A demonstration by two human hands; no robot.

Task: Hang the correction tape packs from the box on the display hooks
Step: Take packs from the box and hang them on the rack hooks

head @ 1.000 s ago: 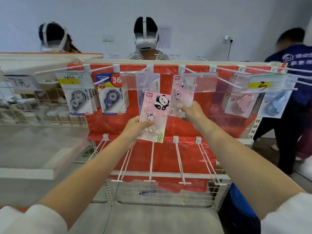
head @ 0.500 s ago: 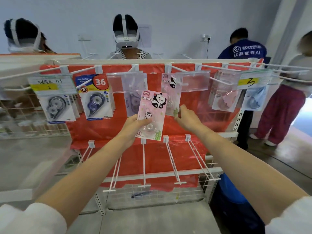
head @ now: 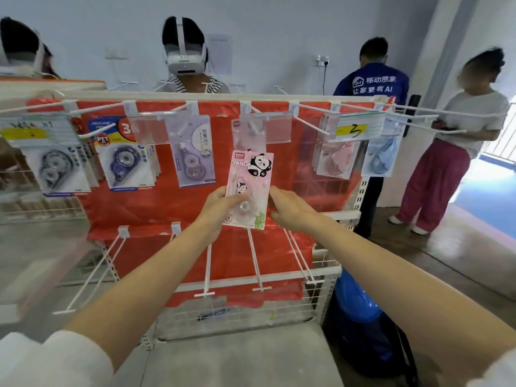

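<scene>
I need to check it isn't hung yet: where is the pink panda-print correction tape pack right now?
In the head view the pink panda-print correction tape pack sits centre frame, held between the left hand and right hand, below the clear plastic label holder, before the red backing sheet.

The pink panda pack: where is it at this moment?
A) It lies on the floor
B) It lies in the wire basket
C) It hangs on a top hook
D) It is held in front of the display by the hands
D: the pink panda pack is below the top hooks, the left hand gripping its lower edge and the right hand at its right edge.
</scene>
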